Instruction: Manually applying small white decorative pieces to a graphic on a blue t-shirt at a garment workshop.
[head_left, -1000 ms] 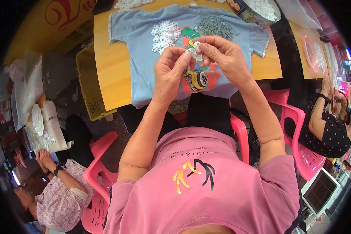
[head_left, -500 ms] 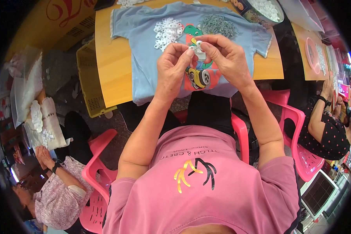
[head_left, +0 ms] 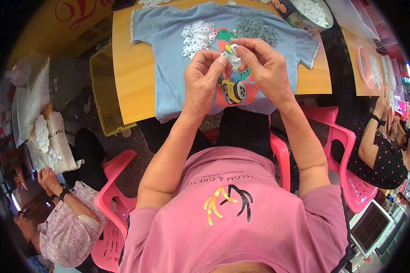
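My left hand (head_left: 204, 79) and my right hand (head_left: 268, 70) are raised over a light blue T-shirt (head_left: 173, 68) spread on the table. Between thumb and fingertips, the right hand pinches a small white plastic piece (head_left: 234, 48). The left hand's fingertips are also closed on a small white piece (head_left: 224, 54), partly covered by the thumb. Beyond the left hand lies a heap of small white plastic pieces with holes (head_left: 199, 37). A pile of thin grey metal pins or nails (head_left: 258, 31), too small to tell which, sits beyond the right hand.
The wooden-topped table (head_left: 127, 86) bears the shirt. At its far right stands a round tin (head_left: 329, 22) of white pieces. A yellow crate (head_left: 105, 98) is left of the table. Pink chairs (head_left: 116, 200) flank me; a person (head_left: 73, 223) sits left, another (head_left: 380, 154) right.
My fingertips have drawn slightly apart, the right hand's white piece rising a little away from the left's. Both hands keep their pinch.
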`<state>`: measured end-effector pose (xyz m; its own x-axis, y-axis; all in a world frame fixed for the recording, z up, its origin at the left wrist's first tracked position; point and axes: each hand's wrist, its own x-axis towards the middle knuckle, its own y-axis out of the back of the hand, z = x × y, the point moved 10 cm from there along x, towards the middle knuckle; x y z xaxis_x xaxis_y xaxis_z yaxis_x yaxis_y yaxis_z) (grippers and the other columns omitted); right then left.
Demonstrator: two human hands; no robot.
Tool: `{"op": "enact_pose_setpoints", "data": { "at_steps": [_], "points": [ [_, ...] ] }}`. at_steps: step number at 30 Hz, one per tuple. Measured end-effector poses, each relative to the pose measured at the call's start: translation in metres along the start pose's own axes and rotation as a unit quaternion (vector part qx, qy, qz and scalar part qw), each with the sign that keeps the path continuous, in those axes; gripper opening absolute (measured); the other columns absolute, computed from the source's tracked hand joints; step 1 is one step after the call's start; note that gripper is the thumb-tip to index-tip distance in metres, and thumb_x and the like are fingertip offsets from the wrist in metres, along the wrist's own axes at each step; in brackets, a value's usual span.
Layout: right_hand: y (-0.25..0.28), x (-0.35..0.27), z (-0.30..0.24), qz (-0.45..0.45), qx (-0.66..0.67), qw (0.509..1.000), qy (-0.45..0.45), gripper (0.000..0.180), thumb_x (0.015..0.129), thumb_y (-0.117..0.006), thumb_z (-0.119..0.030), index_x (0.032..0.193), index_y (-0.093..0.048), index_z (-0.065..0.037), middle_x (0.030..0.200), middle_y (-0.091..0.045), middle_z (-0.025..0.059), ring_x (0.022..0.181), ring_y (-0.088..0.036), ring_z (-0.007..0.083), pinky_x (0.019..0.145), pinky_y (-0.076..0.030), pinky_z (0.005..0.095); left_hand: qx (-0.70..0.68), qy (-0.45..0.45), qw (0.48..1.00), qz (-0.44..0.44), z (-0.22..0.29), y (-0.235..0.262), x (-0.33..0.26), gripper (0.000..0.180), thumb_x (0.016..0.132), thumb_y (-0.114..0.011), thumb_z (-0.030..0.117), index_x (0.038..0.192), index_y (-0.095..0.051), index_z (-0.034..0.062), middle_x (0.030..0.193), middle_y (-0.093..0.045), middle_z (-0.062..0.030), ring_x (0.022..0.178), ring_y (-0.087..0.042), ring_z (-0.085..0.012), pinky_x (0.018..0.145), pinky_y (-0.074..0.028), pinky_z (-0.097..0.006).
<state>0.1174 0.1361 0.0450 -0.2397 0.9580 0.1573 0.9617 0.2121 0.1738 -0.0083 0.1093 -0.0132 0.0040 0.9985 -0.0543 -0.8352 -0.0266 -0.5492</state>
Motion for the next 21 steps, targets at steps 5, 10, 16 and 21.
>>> {"op": "enact_pose_setpoints", "data": {
  "at_steps": [5, 10, 16, 21],
  "points": [
    [-0.0025, 0.0001, 0.0017, -0.009, -0.010, 1.000, -0.005, 0.023, 0.095, -0.059, -0.010, 0.114, -0.063, 0.003, 0.087, -0.063, 0.0014, 0.068, -0.055, 0.0052, 0.062, -0.049, 0.0197, 0.000, -0.001, 1.000, 0.002, -0.0010, 0.0011, -0.0001, 0.013, 0.094, -0.060, 0.010, 0.100, -0.055, 0.0002, 0.087, -0.063, -0.0085, 0.075, -0.057, -0.0123, 0.070, -0.046, -0.025],
    [-0.0028, -0.0012, 0.0002, -0.001, 0.004, 1.000, -0.010, 0.022, 0.095, -0.059, -0.009, 0.113, -0.064, 0.002, 0.086, -0.062, 0.0013, 0.068, -0.055, 0.0051, 0.062, -0.048, 0.0195, 0.007, 0.002, 1.000, 0.007, -0.0018, 0.0024, -0.0008, 0.013, 0.094, -0.060, 0.010, 0.101, -0.055, 0.0000, 0.087, -0.063, -0.0083, 0.075, -0.057, -0.0124, 0.071, -0.046, -0.025],
    [-0.0037, -0.0009, -0.0023, 0.003, -0.048, 0.998, 0.027, 0.021, 0.095, -0.060, -0.010, 0.113, -0.065, 0.001, 0.089, -0.061, 0.0022, 0.067, -0.055, 0.0055, 0.060, -0.045, 0.0190, -0.007, 0.000, 1.000, 0.007, -0.0017, 0.0031, -0.0004, 0.013, 0.094, -0.060, 0.010, 0.100, -0.055, -0.0001, 0.088, -0.063, -0.0084, 0.075, -0.057, -0.0128, 0.070, -0.046, -0.025],
    [-0.0029, -0.0027, -0.0043, 0.018, -0.045, 0.998, 0.034, 0.022, 0.095, -0.061, -0.010, 0.113, -0.065, 0.000, 0.091, -0.060, 0.0026, 0.068, -0.055, 0.0059, 0.060, -0.045, 0.0188, -0.012, -0.011, 1.000, 0.015, 0.0008, 0.0030, 0.0011, 0.013, 0.093, -0.061, 0.011, 0.097, -0.055, -0.0003, 0.084, -0.064, -0.0072, 0.074, -0.060, -0.0111, 0.068, -0.048, -0.025]
  ]
}}
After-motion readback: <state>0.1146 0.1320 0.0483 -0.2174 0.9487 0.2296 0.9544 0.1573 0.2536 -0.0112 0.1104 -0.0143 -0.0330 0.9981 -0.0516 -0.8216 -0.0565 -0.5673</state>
